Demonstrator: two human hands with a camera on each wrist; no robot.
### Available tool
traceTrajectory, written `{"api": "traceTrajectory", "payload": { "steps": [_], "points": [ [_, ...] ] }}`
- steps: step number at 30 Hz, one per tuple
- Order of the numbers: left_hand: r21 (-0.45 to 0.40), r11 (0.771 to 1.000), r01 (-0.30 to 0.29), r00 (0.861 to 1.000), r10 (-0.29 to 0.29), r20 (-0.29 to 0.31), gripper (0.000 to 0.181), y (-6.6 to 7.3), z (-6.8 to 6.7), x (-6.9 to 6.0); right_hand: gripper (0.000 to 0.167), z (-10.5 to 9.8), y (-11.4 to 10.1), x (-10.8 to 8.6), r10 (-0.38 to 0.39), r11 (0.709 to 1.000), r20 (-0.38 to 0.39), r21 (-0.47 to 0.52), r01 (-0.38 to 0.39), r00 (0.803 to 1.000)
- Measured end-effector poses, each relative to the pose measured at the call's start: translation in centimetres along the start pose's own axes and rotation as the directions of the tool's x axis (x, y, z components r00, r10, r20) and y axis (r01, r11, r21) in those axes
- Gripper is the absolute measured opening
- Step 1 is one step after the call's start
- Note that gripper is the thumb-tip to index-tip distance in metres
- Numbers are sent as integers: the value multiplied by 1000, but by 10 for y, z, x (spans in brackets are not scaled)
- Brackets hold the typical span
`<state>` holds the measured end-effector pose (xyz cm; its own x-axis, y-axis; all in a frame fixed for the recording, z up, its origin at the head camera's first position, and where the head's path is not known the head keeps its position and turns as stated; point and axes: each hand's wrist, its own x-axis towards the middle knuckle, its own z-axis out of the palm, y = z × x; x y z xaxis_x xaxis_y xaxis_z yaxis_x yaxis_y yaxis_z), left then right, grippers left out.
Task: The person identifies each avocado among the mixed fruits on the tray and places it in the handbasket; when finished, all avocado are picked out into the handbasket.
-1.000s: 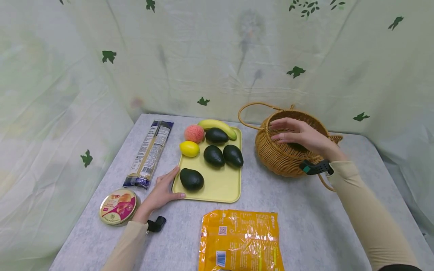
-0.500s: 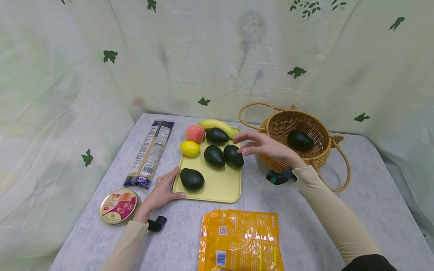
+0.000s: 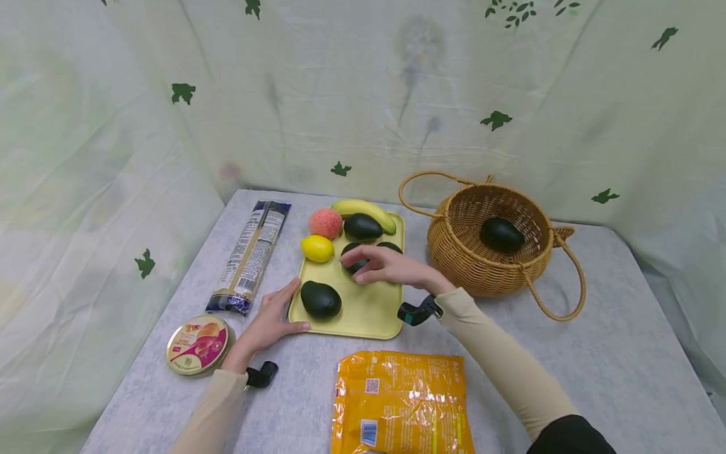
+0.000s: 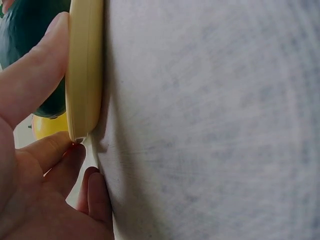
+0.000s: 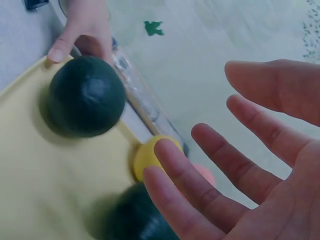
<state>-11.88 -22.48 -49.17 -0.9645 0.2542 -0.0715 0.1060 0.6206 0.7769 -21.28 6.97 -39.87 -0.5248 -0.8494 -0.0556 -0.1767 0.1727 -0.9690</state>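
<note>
My left hand rests against the near-left corner of the yellow tray. In the left wrist view its thumb lies on the tray rim, fingers extended around the corner. My right hand hovers over the tray, fingers spread and holding nothing in the right wrist view. Beneath it, two dark avocados are partly hidden, one showing between thumb and fingers. Another avocado sits beside the left hand, and one more lies near the banana. A single avocado is inside the wicker basket.
A lemon and a pink round fruit sit along the tray's left edge. Left of it lie a long packet and a round tin. An orange bag lies in front. A curtain hangs behind the table.
My right hand has moved left from the basket opening to above the tray's avocados, uncovering the avocado in the basket. The left hand has stayed at the tray corner.
</note>
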Motion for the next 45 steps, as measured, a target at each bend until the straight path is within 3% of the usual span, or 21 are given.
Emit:
{"api": "traceTrajectory", "payload": {
  "steps": [8,16,23,28,34,40,45],
  "points": [
    [-5,1000,12,1000,-12,7,96,2,-2,-1,44,16,7,22,-3,1000,24,-10,3,1000],
    [-7,1000,14,1000,-14,14,97,3,-4,-2,51,30,5,36,17,989,93,-148,-3,995],
    [3,1000,12,1000,-12,10,98,1,-6,-3,54,44,8,49,-28,939,160,-335,81,987],
    [-2,1000,9,1000,-9,6,97,1,-5,-3,56,49,15,55,-8,908,159,-412,74,987],
    [0,1000,4,1000,-4,5,96,0,-4,-2,56,52,23,60,34,901,144,-432,32,989],
    [-8,1000,-1,1000,1,9,96,2,-2,-1,52,55,26,62,50,925,127,-381,2,991],
    [-13,1000,16,1000,-16,7,97,2,-1,-1,50,52,27,56,54,925,97,-381,-13,994]
  ]
}}
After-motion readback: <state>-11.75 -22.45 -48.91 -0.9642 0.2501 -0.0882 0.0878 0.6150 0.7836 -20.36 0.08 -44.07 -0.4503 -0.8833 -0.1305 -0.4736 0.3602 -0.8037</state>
